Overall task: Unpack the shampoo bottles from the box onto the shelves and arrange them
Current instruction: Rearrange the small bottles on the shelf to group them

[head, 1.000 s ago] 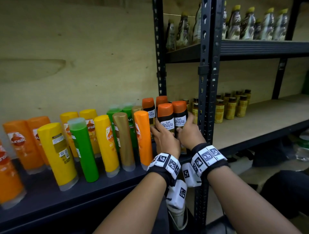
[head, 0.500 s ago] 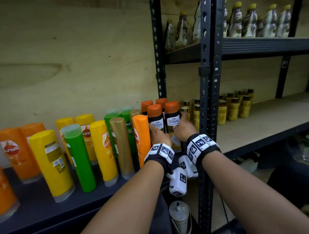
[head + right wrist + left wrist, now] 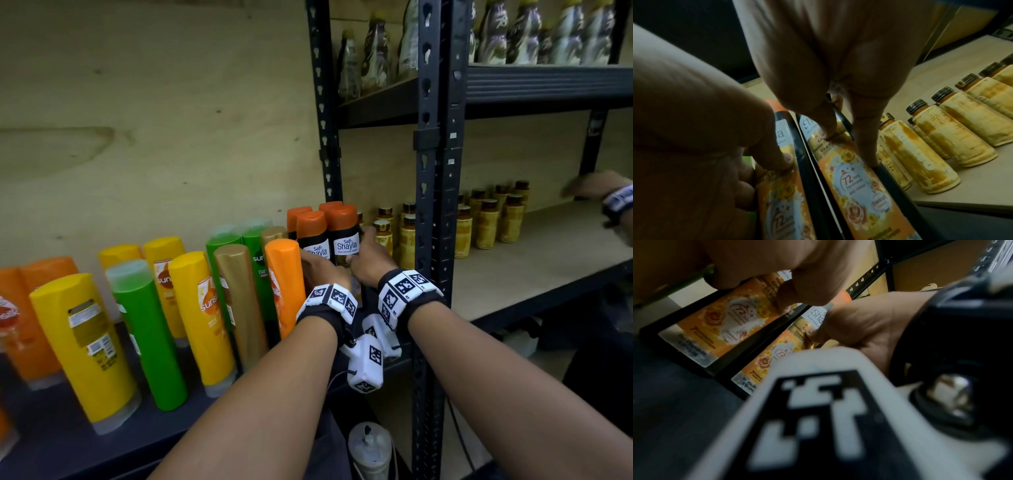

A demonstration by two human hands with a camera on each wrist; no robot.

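Note:
Two black Safi Shayla bottles with orange caps stand side by side at the right end of the dark shelf (image 3: pixel 102 442). My left hand (image 3: pixel 320 265) grips the left bottle (image 3: pixel 313 236), thumb on its label and fingers round its left side. My right hand (image 3: pixel 363 255) grips the right bottle (image 3: pixel 345 233). In the right wrist view the right fingers (image 3: pixel 867 146) lie along the right bottle's (image 3: pixel 857 186) edge, and the left hand (image 3: pixel 766 146) presses the other bottle (image 3: pixel 781 203). Two more orange-capped bottles (image 3: pixel 298 212) stand behind. The left wrist view shows both labels (image 3: pixel 721 324).
A row of yellow, green, gold and orange Sunsilk bottles (image 3: pixel 202 308) fills the shelf to the left. A black upright post (image 3: pixel 435 205) stands just right of my hands. Small yellow bottles (image 3: pixel 486 222) sit on the neighbouring shelf. Another person's hand (image 3: pixel 606 195) is at far right.
Both hands have pushed the two Safi Shayla bottles back, close against the two orange-capped bottles behind. Another person's hand has come into view at the far right.

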